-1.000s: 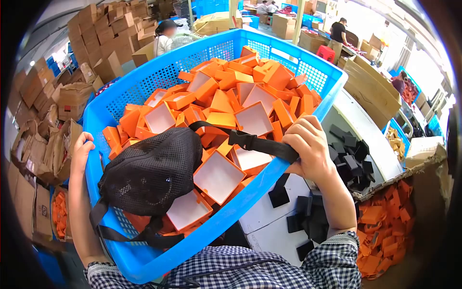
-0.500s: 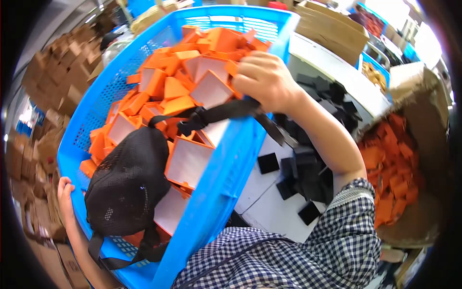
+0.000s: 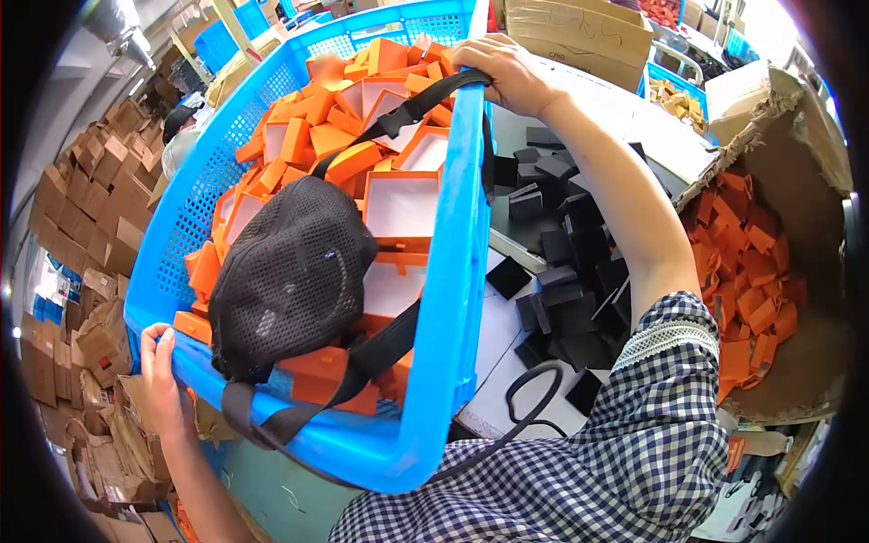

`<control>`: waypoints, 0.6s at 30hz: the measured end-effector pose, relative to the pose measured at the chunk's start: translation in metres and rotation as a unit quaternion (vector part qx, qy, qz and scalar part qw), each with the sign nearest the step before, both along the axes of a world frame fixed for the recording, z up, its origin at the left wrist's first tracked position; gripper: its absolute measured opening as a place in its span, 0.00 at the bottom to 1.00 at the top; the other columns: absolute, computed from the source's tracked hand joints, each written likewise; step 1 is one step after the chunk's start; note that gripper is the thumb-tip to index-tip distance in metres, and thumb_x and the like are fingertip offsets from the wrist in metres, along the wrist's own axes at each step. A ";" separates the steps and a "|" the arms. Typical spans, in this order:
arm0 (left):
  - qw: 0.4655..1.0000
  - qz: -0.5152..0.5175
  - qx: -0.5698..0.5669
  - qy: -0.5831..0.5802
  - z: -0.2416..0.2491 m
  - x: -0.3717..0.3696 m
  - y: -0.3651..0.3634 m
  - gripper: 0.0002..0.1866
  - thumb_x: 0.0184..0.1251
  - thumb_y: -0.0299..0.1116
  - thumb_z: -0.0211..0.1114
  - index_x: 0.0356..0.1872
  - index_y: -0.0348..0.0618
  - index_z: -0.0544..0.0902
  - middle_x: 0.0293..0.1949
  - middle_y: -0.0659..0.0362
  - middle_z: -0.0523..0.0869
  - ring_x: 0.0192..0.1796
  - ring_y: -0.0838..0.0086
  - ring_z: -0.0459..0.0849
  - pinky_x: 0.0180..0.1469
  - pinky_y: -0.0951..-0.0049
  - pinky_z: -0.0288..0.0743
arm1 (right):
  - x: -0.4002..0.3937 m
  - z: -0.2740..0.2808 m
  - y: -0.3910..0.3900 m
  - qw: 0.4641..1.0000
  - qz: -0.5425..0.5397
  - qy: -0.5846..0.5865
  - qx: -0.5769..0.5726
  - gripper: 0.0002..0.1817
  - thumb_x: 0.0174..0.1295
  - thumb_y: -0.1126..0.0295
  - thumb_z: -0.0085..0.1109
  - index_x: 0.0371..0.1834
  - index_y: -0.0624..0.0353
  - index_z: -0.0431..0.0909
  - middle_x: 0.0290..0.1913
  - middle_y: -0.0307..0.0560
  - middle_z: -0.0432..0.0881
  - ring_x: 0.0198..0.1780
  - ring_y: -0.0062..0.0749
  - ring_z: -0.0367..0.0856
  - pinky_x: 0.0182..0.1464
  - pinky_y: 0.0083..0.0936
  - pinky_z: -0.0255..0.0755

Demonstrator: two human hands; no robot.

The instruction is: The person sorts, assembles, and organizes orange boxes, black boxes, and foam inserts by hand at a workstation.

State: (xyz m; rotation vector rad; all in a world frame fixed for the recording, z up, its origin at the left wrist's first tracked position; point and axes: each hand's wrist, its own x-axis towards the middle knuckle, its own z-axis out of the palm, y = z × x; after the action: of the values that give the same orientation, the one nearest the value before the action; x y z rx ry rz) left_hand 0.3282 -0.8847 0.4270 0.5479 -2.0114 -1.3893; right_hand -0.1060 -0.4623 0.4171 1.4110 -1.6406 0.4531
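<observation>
- Left hand (image 3: pixel 166 380) is gripping blue basket (image 3: pixel 457 235) by rim.
- Right hand (image 3: pixel 509 74) is holding rim and black strap (image 3: pixel 425 102).
- Mesh bag (image 3: pixel 290 262) is lying on orange boxes (image 3: pixel 403 204).

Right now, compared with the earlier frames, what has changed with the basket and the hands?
The blue basket has swung left, its right-hand rim now pointing more straight ahead, and more black pieces show beside it. Nothing was visibly grabbed or released: the left hand and right hand stay on the rim, the right with the strap; the mesh bag still lies on the orange boxes.
</observation>
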 end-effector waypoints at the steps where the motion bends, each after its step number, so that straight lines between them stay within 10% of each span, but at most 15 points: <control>1: 1.000 0.000 -0.001 0.015 0.001 -0.005 0.008 0.08 0.76 0.37 0.60 0.48 0.48 0.75 0.38 0.68 0.75 0.39 0.84 0.74 0.43 0.80 0.71 | -0.004 0.001 0.003 1.000 -0.011 -0.008 -0.011 0.19 0.62 0.51 0.64 0.47 0.51 0.75 0.44 0.41 0.82 0.54 0.44 0.81 0.60 0.43 0.65; 7: 0.996 -0.085 0.020 0.023 -0.013 0.006 0.005 0.27 0.77 0.44 0.61 0.72 0.49 0.68 0.60 0.60 0.78 0.59 0.76 0.78 0.61 0.71 0.73 | 0.000 -0.007 0.012 0.996 0.034 -0.077 -0.033 0.21 0.68 0.56 0.60 0.56 0.57 0.74 0.59 0.53 0.80 0.65 0.56 0.74 0.68 0.45 0.68; 10: 0.989 -0.051 0.047 0.133 -0.048 0.015 -0.039 0.39 0.77 0.49 0.60 0.81 0.54 0.52 0.77 0.53 0.59 0.77 0.59 0.62 0.75 0.52 0.57 | 0.010 -0.018 0.016 0.992 -0.036 -0.106 -0.055 0.26 0.70 0.60 0.60 0.69 0.56 0.72 0.70 0.56 0.74 0.74 0.55 0.68 0.74 0.43 0.62; 14: 0.971 0.034 0.175 0.162 -0.098 0.026 -0.154 0.41 0.76 0.58 0.56 0.82 0.56 0.52 0.80 0.51 0.58 0.80 0.59 0.57 0.77 0.50 0.53 | 0.096 -0.015 0.032 0.955 -0.084 -0.269 -0.095 0.20 0.72 0.62 0.60 0.60 0.64 0.79 0.59 0.62 0.82 0.60 0.57 0.81 0.64 0.40 0.72; 18: 0.966 -0.013 0.153 0.207 -0.104 -0.024 -0.219 0.43 0.76 0.66 0.49 0.82 0.54 0.50 0.82 0.54 0.50 0.82 0.57 0.51 0.80 0.50 0.43 | 0.187 -0.027 0.039 0.861 0.037 -0.456 -0.222 0.20 0.73 0.67 0.58 0.65 0.64 0.75 0.61 0.49 0.81 0.56 0.29 0.81 0.63 0.29 0.72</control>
State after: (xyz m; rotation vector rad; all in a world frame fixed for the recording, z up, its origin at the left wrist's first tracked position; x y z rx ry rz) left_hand 0.3040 -1.1035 0.3231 0.3264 -1.4878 -1.6853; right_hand 0.0810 -0.4235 0.3903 0.9275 -1.9900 1.6234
